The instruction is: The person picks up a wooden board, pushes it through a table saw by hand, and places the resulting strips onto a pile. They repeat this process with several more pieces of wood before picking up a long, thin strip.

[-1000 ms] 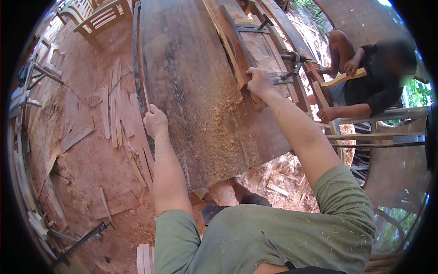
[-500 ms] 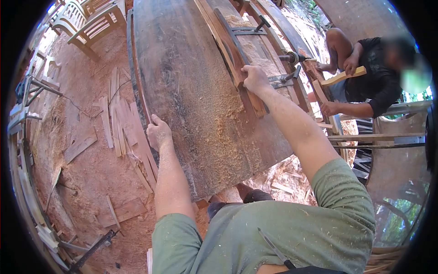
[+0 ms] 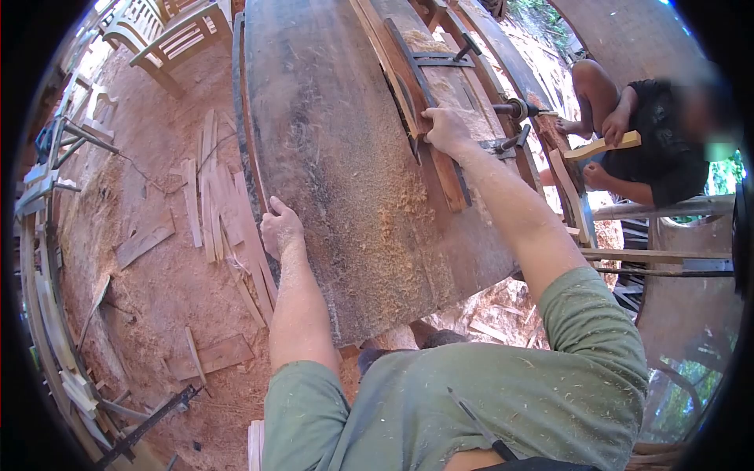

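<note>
My left hand (image 3: 281, 228) is closed at the left edge of a long, dark wooden bench top (image 3: 294, 102), thumb raised; its fingertips are partly hidden. Farther right, my right hand (image 3: 449, 131) is closed on a narrow reddish-brown wooden piece (image 3: 414, 106), near its close end. That piece lies beside wooden strips clamped along the bench. A black metal clamp (image 3: 506, 145) sits just right of my right hand, with a second clamp (image 3: 448, 57) beyond it. Sawdust (image 3: 393, 228) covers the bench between my hands.
At right a seated co-worker (image 3: 667, 133) holds a yellowish curved wooden piece (image 3: 605, 147). Loose wooden offcuts (image 3: 212, 196) lie on the dusty floor at left. Slatted wooden chairs (image 3: 181, 39) stand at the far left, and a handsaw (image 3: 153, 424) at lower left.
The view has shifted slightly, so the bench appears farther right. Both my hands keep their grips. The co-worker's lower hand has moved back from a wooden strip towards the body.
</note>
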`<state>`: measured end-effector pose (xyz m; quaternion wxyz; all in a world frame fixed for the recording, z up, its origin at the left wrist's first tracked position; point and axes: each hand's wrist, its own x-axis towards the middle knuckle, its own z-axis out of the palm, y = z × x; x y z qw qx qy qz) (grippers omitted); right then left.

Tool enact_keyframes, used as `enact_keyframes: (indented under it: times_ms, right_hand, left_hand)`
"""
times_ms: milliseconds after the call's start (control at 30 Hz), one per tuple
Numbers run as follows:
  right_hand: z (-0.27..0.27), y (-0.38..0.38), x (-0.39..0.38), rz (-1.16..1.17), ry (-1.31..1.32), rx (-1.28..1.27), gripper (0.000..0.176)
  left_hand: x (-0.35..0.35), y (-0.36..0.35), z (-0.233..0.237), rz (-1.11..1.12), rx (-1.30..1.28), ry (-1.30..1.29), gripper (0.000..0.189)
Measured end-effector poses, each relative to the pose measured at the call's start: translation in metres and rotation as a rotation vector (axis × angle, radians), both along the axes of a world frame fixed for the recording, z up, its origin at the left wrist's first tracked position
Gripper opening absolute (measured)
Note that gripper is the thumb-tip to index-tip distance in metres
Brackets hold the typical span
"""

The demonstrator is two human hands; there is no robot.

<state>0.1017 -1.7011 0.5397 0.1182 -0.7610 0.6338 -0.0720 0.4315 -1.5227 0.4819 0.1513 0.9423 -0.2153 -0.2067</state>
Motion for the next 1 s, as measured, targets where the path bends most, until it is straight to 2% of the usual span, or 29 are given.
enact_keyframes:
  times_ms: [133,267,333,433,633,1000]
  right_hand:
    - [0.022,-0.001,0.005,0.027,0.045,0.097,0.047]
    - [0.018,-0.018,0.002,0.075,0.013,0.046,0.054]
    - [0.015,-0.030,0.001,0.109,0.106,0.028,0.043]
    - [0.028,-0.042,0.006,0.151,0.125,0.049,0.039]
    - [0.019,-0.082,0.011,0.216,0.186,0.028,0.038]
    - [0.019,-0.159,0.030,0.196,0.139,0.045,0.033]
  left_hand:
    - [0.000,-0.001,0.002,0.005,-0.010,0.004,0.069]
    - [-0.001,0.000,0.004,-0.002,-0.023,-0.015,0.069]
    - [0.000,0.001,0.000,0.008,-0.011,-0.006,0.070]
    - [-0.001,-0.001,0.003,0.017,0.014,-0.001,0.070]
    - [-0.002,-0.003,0.007,0.049,0.036,0.037,0.077]
    - [-0.004,-0.006,0.005,0.056,0.090,-0.050,0.072]
